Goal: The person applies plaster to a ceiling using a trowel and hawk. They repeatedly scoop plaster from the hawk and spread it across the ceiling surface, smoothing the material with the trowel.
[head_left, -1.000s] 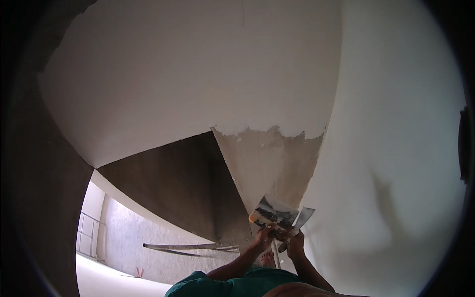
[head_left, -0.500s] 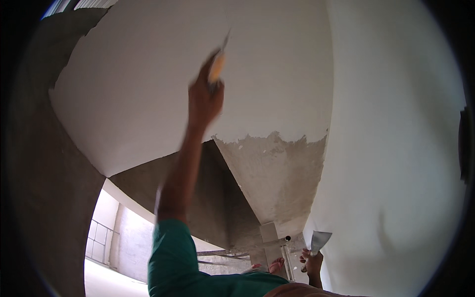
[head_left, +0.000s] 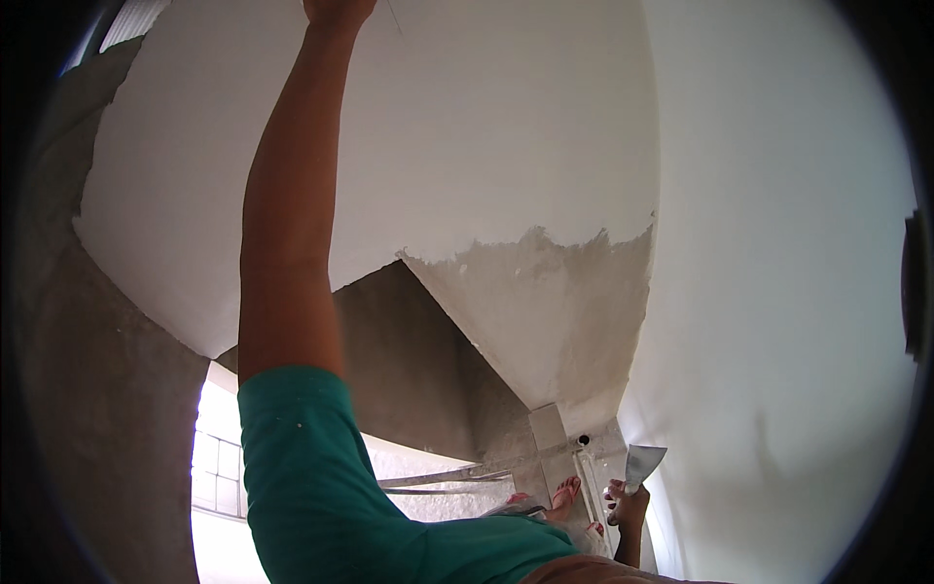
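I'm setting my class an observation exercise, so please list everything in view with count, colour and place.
scraper: one, pale metal blade, lower right
white-coated surface: one, off-white, upper middle
bare patch: one, grey-brown, below the coating
side wall: one, white, right
dark recess: one, dark grey-brown, centre
rough surface: one, grey-brown, left
ribbed panel: one, pale, top left
grid: one, greyish, lower left
long bars: apparently two, greyish, lower middle
round opening: one, black, lower right
dark object, unclear: one, black, right rim
shirt: one, green, lower middle
bare feet: at least one, lower middle
left hand: one, cut off, top edge
right hand: one, holding the scraper, lower right
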Demonstrator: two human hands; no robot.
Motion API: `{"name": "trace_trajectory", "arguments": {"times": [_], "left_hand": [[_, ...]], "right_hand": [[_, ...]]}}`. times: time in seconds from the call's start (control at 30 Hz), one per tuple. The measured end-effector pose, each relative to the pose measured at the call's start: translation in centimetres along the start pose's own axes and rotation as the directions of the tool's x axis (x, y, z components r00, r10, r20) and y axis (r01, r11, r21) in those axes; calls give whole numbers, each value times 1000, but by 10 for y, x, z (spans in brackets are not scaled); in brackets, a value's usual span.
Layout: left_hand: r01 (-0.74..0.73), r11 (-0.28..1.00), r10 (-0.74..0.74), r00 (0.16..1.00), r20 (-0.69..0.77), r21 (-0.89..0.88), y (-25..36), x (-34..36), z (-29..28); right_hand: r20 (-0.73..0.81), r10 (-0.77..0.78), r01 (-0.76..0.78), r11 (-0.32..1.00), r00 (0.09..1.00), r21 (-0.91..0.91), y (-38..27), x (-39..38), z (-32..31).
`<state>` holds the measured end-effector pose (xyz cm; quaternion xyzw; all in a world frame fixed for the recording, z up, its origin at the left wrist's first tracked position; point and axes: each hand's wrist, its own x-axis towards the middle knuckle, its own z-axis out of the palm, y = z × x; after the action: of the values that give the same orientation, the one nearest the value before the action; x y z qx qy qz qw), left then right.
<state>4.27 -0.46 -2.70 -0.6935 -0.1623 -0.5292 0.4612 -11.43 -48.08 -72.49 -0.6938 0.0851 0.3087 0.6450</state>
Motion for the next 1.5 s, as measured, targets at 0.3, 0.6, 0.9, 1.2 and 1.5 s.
{"name": "trace_trajectory", "arguments": {"times": [0.3,0.6,0.9,1.2,1.5], "left_hand": [[-145,986,153,984,96,-80,52,-174,12],[47,995,-35,990,137,-86,35,-41,-45],[132,991,-132,952,275,20,6,31,-25],[69,996,-83,945,316,54,65,-92,-28],[-8,1000,3,975,222,22,152,-320,-12]], "right_hand": [[44,-5,6,1000,999,-21,-5,11,-7],[-62,108,-123,933,992,-339,133,39,-64],[-193,314,-342,931,930,-131,248,0,-113],[-176,367,-402,880,913,-252,237,-17,-129],[256,149,51,769,955,-638,280,-1,-112]]}}
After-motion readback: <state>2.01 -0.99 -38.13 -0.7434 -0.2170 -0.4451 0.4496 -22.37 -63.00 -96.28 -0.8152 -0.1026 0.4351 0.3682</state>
